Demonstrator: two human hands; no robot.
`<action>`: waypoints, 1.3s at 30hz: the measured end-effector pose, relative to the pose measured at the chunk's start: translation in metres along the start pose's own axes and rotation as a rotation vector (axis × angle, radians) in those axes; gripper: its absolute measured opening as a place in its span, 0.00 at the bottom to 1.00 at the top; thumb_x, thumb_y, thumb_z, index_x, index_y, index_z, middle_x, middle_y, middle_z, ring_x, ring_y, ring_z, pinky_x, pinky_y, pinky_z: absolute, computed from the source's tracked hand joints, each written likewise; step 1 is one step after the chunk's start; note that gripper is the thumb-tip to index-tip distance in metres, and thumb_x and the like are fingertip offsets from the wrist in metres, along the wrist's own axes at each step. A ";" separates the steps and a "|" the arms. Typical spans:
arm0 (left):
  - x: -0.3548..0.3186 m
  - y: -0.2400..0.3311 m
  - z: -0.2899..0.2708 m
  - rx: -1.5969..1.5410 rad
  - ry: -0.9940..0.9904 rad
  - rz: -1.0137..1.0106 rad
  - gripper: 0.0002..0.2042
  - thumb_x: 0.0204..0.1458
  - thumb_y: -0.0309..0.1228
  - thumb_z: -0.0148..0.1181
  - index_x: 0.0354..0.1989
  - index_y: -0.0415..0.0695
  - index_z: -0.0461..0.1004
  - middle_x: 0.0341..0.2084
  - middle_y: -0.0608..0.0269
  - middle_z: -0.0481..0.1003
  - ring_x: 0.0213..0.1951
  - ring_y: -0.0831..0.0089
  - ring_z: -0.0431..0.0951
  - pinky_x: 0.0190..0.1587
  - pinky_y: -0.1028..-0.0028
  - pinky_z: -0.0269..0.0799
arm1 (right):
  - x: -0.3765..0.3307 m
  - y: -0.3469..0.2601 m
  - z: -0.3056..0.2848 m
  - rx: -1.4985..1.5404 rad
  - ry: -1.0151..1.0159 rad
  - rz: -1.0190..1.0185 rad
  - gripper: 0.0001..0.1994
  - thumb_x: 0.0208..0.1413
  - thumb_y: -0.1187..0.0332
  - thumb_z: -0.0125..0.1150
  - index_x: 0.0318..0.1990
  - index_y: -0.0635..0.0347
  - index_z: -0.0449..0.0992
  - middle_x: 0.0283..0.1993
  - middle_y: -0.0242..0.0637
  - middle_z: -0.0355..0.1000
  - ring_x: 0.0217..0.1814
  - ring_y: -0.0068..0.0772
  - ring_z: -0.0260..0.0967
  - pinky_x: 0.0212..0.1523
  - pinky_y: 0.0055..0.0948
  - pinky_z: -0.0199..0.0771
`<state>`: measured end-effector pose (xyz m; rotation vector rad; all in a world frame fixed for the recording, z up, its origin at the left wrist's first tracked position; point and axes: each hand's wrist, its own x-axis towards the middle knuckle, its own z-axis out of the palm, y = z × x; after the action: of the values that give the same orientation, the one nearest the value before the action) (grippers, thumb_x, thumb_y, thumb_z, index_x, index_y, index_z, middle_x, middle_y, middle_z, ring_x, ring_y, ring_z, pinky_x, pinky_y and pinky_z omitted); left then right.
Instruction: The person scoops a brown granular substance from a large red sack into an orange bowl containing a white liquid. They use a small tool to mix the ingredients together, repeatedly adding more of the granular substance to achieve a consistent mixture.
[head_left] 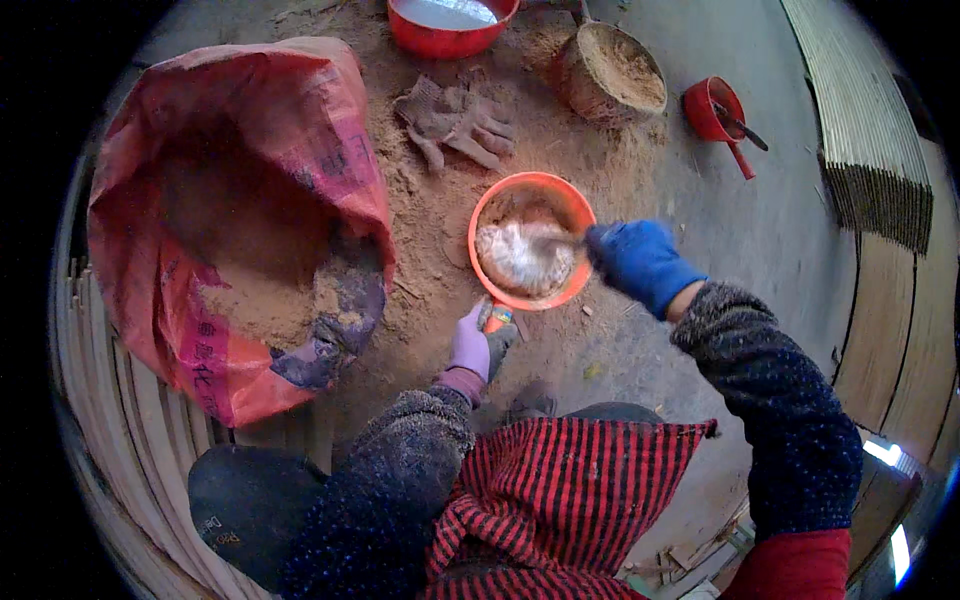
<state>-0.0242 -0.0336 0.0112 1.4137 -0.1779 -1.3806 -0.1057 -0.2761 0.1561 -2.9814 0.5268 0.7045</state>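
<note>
Wearing a purple glove with a grey palm, my left hand [478, 345] is wrapped round the short handle of an orange dipper [530, 178]. The dipper sits over the dusty floor in front of me and holds a wet white paste [520, 262] with brown powder around it. My right hand [645, 265], in a blue glove, is closed at the dipper's right rim. From it a stirring tool [562, 241] reaches into the paste; motion blurs its blade, and the fingers hide its grip.
An open red sack [320, 130] of brown powder stands at left. Worn work gloves [455, 120], a red basin [450, 42] with whitish contents and a powder-filled pot [585, 100] lie beyond. Right are a smaller red dipper [697, 112] holding a dark tool [742, 127] and stacked strips [870, 120].
</note>
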 end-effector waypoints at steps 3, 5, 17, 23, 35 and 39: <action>-0.002 0.008 0.028 -0.227 -0.032 -0.039 0.23 0.45 0.21 0.64 0.53 0.37 0.70 0.29 0.69 0.74 0.25 0.80 0.70 0.25 0.76 0.68 | -0.014 0.019 0.048 -0.116 0.024 0.209 0.06 0.51 0.63 0.54 0.31 0.51 0.76 0.22 0.40 0.74 0.22 0.41 0.75 0.20 0.41 0.71; 0.007 -0.017 0.016 -0.104 0.034 0.097 0.21 0.46 0.20 0.63 0.52 0.37 0.71 0.32 0.68 0.75 0.27 0.80 0.72 0.28 0.76 0.70 | -0.004 -0.047 0.051 -0.089 -0.070 0.254 0.06 0.52 0.65 0.51 0.31 0.49 0.75 0.24 0.41 0.76 0.22 0.39 0.75 0.19 0.42 0.70; -0.012 0.011 0.004 -0.078 0.071 -0.010 0.26 0.44 0.19 0.65 0.56 0.36 0.68 0.34 0.64 0.76 0.24 0.78 0.72 0.21 0.75 0.68 | 0.000 -0.009 0.033 0.225 -0.267 0.320 0.07 0.50 0.66 0.58 0.34 0.54 0.78 0.30 0.41 0.76 0.27 0.44 0.75 0.26 0.44 0.73; -0.004 -0.007 0.002 -0.153 0.061 -0.025 0.26 0.45 0.19 0.64 0.56 0.35 0.68 0.34 0.65 0.76 0.22 0.79 0.70 0.20 0.76 0.67 | -0.039 -0.040 0.073 0.980 -0.235 -0.037 0.14 0.46 0.68 0.67 0.42 0.61 0.77 0.31 0.40 0.77 0.26 0.32 0.74 0.32 0.28 0.76; -0.011 0.017 0.014 -0.128 0.023 0.000 0.24 0.46 0.19 0.62 0.55 0.36 0.68 0.31 0.66 0.75 0.19 0.78 0.71 0.19 0.76 0.66 | -0.058 -0.021 0.003 0.886 0.078 -0.033 0.24 0.48 0.77 0.52 0.56 0.54 0.71 0.36 0.43 0.76 0.29 0.35 0.74 0.31 0.32 0.75; -0.006 0.016 0.020 -0.239 0.016 -0.099 0.25 0.44 0.18 0.63 0.55 0.36 0.68 0.32 0.65 0.75 0.21 0.79 0.71 0.20 0.76 0.67 | -0.023 -0.013 0.045 1.011 -0.101 0.411 0.10 0.54 0.64 0.54 0.38 0.57 0.78 0.27 0.43 0.75 0.27 0.40 0.74 0.31 0.34 0.73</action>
<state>-0.0328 -0.0475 0.0324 1.2471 0.0676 -1.4202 -0.1399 -0.2522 0.1256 -1.9048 1.0938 0.4006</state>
